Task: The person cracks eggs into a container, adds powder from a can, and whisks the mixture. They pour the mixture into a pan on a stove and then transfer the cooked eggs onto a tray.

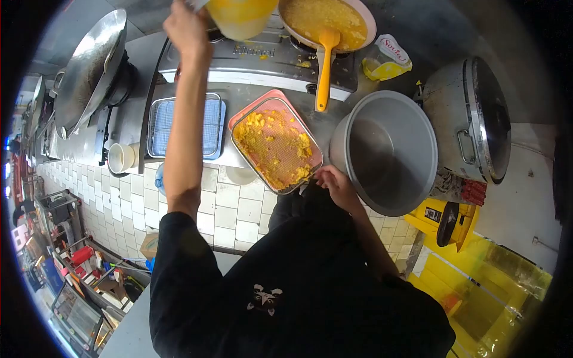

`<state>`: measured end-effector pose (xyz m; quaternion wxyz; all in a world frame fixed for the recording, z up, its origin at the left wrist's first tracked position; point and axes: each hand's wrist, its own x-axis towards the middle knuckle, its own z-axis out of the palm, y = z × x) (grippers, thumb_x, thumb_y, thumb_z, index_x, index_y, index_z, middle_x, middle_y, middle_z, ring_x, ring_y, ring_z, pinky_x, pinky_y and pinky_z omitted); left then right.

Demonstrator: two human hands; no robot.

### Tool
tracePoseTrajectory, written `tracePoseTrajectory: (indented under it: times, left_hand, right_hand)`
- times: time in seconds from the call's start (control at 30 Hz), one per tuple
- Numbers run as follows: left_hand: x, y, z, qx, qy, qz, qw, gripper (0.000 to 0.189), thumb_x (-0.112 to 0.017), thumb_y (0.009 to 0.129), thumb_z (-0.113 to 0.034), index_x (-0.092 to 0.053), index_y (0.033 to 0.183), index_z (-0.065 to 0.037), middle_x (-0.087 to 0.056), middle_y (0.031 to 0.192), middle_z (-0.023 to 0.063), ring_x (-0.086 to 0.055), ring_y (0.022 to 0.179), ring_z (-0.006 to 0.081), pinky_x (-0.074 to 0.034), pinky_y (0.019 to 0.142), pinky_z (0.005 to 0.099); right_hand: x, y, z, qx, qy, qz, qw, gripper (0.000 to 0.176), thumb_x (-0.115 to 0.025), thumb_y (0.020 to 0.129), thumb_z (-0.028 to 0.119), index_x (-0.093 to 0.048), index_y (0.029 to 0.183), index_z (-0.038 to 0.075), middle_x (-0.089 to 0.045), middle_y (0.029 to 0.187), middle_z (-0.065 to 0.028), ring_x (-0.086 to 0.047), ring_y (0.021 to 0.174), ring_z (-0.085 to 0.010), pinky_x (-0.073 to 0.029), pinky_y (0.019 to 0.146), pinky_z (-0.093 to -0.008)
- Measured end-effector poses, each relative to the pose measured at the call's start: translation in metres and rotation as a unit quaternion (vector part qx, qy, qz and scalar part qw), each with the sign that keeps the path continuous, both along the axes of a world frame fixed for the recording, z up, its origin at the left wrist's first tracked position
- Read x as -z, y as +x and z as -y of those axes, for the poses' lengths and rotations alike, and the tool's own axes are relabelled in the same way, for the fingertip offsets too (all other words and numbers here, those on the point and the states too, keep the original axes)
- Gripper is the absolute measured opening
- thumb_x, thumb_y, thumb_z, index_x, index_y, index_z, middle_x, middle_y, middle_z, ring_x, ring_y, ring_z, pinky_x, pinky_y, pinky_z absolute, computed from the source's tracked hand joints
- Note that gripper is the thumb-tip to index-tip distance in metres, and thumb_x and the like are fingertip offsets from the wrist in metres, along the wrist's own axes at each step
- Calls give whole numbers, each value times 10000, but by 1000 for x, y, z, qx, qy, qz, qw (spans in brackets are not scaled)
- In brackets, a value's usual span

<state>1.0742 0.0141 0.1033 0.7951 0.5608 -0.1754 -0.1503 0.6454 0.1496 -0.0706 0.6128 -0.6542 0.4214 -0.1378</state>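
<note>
At the top of the view my left hand (186,28) is raised over the stove, its fingers closed at the side of a translucent container (242,21) with yellow contents. The frame edge cuts off that container's upper part. My right hand (339,186) pinches the lower right corner of a wire mesh strainer tray (276,142). Bits of cooked egg (303,144) are scattered over its mesh. Beneath it shows a pink tray (270,95), tilted the same way at the counter's front edge.
Behind, a pan (295,18) of yellow liquid sits on the gas stove (253,56), an orange spatula (324,77) leaning in it. A grey pot (391,152) and lidded cooker (459,119) stand right. Left are a blue tray with rack (185,128) and a wok (92,74).
</note>
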Motion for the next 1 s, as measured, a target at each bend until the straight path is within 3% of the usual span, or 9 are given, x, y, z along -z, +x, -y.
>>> tracePoseTrajectory:
  times: [0.03, 0.13, 0.27, 0.37, 0.4, 0.5, 0.8, 0.9, 1.0]
  left_hand:
    - [3, 7, -11, 10, -53, -42, 998, 446, -463, 968, -315, -516, 605, -60, -444, 537, 6, -415, 469, 138, -351, 439, 324]
    - [-17, -19, -64, -15, -28, -52, 998, 299, -468, 966, -328, -521, 818, -73, -476, 651, -3, -470, 558, 93, -589, 606, 363]
    - [11, -16, -124, -47, -40, 15, 998, 377, -479, 981, -281, -474, 657, -90, -408, 584, -3, -373, 534, 82, -309, 495, 253]
    - [25, -40, -171, -108, -37, -48, 992, 287, -497, 987, -287, -496, 784, -85, -437, 655, -16, -373, 554, 79, -292, 505, 242]
    - [32, -49, -187, -140, -40, -71, 987, 259, -502, 987, -283, -498, 818, -87, -447, 681, -21, -374, 560, 76, -287, 502, 236]
    - [40, -85, -238, -167, -38, -93, 981, 250, -510, 984, -285, -494, 829, -89, -429, 684, -28, -336, 548, 68, -270, 490, 223]
    - [53, -122, -367, -197, 21, -80, 977, 302, -502, 981, -302, -438, 748, -122, -348, 591, -42, -269, 497, 64, -215, 471, 234]
    - [66, -101, -396, -154, 30, -98, 983, 278, -515, 975, -324, -490, 817, -97, -459, 655, -22, -390, 535, 70, -297, 485, 229]
    - [79, -76, -399, -139, 12, -120, 983, 429, -535, 965, -340, -469, 1208, 7, -585, 1133, 114, -624, 1019, 227, -546, 783, 349]
  right_hand:
    - [58, -21, -12, 82, 27, -24, 996, 227, -463, 1009, 140, -571, 1161, 11, -650, 961, -107, -655, 823, -159, -518, 712, -288]
    - [109, -22, -41, 211, 110, -44, 970, 304, -440, 1023, 141, -460, 1298, 13, -609, 1075, -118, -663, 879, -178, -546, 749, -298]
    - [135, 6, -26, 275, 107, 10, 956, 311, -462, 999, 98, -464, 1290, -9, -625, 1008, -130, -666, 877, -193, -562, 682, -298]
    - [199, 15, -25, 292, -178, -62, 938, 257, -490, 965, 49, -531, 1206, -29, -636, 975, -120, -668, 813, -187, -566, 629, -284]
    - [201, 25, -25, 370, -103, 11, 923, 220, -578, 900, 30, -585, 1111, -34, -618, 865, -93, -619, 599, -159, -536, 529, -282]
    - [167, 33, -19, 410, 91, 34, 907, 187, -597, 885, 23, -604, 1066, -24, -619, 838, -88, -610, 588, -146, -523, 480, -265]
    - [155, 41, -47, 348, 147, 35, 925, 214, -470, 988, 102, -562, 1109, -49, -655, 945, -123, -695, 783, -193, -594, 626, -303]
    - [171, 41, -64, 389, 211, 121, 888, 196, -497, 1002, 139, -539, 1136, 2, -614, 1049, -104, -683, 905, -226, -594, 744, -336]
    - [157, 44, -84, 437, 219, 162, 857, 200, -470, 989, 69, -503, 1177, 11, -584, 1147, -112, -675, 946, -267, -592, 810, -383]
